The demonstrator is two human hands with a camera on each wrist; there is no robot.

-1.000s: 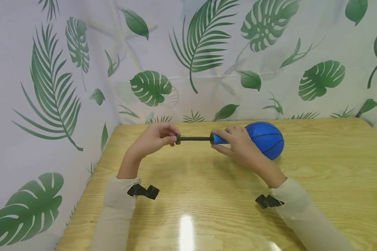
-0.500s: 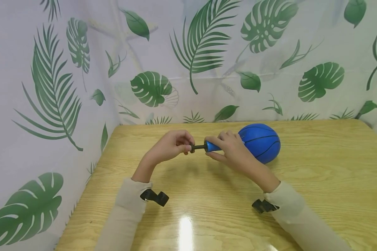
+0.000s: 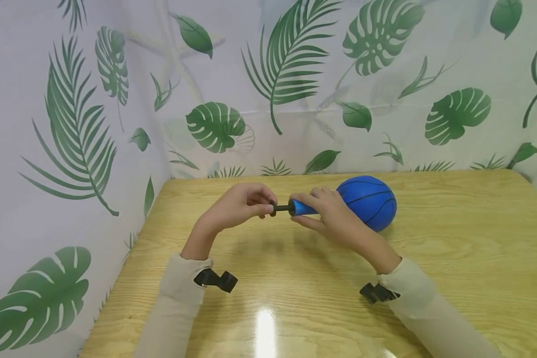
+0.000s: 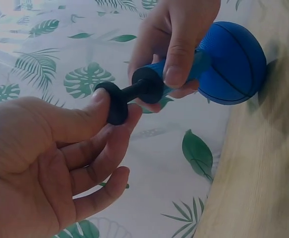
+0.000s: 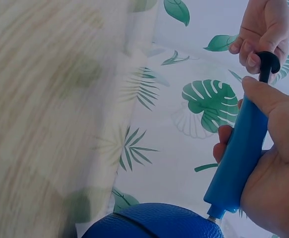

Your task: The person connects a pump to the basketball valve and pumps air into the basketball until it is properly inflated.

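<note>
A blue hand pump lies level above the table, its metal needle meeting a blue ball with black lines. My right hand wraps its fingers and thumb round the pump's barrel. With thumb and fingertips, my left hand pinches the black pump handle. A short length of black rod shows between handle and barrel. In the right wrist view the needle is at the ball's surface; how deep it sits is hidden. The ball rests on the table behind my right hand.
The wooden table spreads under both arms. A white curtain with green leaf prints hangs along the back and left edges. Black camera mounts sit on both sleeve cuffs.
The left hand has moved right with the handle, so less rod shows than one second ago. Pump, right hand and ball have shifted slightly left and down. Little differs from half a second ago.
</note>
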